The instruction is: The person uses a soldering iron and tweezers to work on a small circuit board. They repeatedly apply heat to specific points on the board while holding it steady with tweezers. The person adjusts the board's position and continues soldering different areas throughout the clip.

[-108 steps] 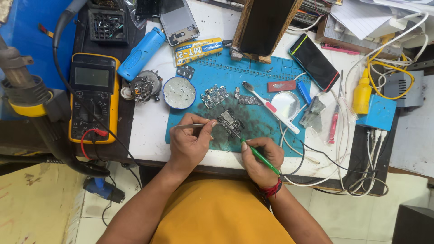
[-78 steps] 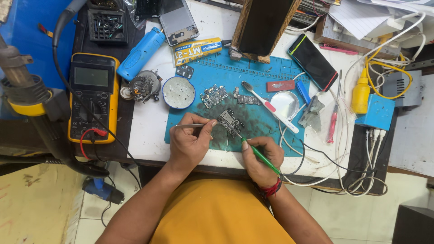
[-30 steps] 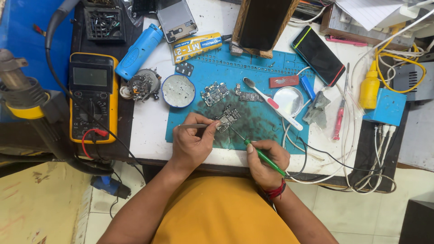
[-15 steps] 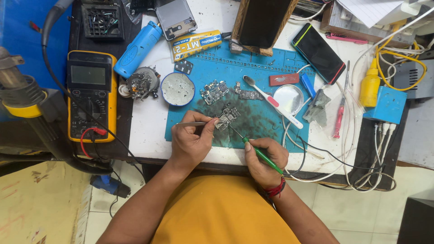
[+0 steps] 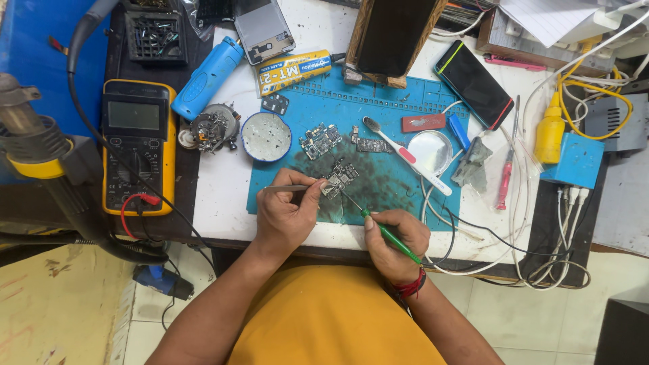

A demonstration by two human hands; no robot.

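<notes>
Small circuit board (image 5: 340,177) on blue mat (image 5: 405,115), 12 o'clock of hands. Left hand (image 5: 287,213) grip pinching tweezers (image 5: 287,188); right hand (image 5: 392,240) pinching green-handled tool (image 5: 391,236). Board light, stiff, fragile: hold by edges.

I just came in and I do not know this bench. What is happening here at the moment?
A person in a yellow shirt works on a small circuit board lying on a blue work mat. The left hand holds metal tweezers against the board, and the right hand holds a green-handled soldering iron with its tip at the board. A yellow multimeter, a toothbrush and other board pieces lie nearby.
</notes>
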